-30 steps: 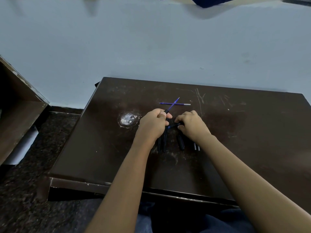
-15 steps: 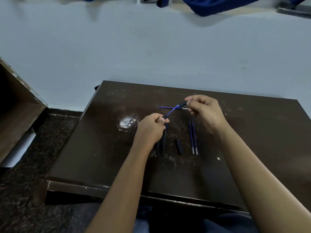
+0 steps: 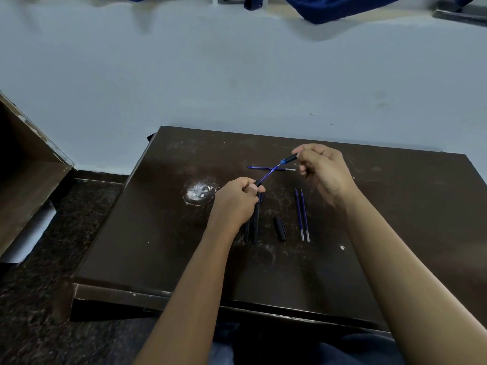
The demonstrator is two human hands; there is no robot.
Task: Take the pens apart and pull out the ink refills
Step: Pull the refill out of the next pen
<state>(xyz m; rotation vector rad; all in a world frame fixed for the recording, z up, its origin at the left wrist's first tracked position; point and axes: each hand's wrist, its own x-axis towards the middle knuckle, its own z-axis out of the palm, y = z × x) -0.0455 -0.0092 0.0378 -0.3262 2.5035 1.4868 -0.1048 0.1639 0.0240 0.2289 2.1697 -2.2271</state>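
Note:
My left hand (image 3: 235, 202) grips a black pen barrel (image 3: 257, 183) above the dark table (image 3: 163, 248). My right hand (image 3: 325, 168) pinches the pen's black tip piece (image 3: 289, 158). A blue ink refill (image 3: 270, 173) stretches bare between barrel and tip piece. Flat on the table lie two blue refills (image 3: 302, 216) side by side, a third refill (image 3: 271, 168) further back, a short black pen part (image 3: 279, 229), and black barrels (image 3: 255, 227) partly hidden under my left hand.
A white scuffed patch (image 3: 199, 194) marks the table left of my hands. A wall (image 3: 237, 75) runs right behind the table. A brown wooden unit (image 3: 23, 167) stands on the dark floor at the left. Blue cloth (image 3: 342, 6) hangs at the top.
My right hand has lifted from the table and pulled the tip piece up and to the right, drawing the blue refill out of the barrel held by my left hand.

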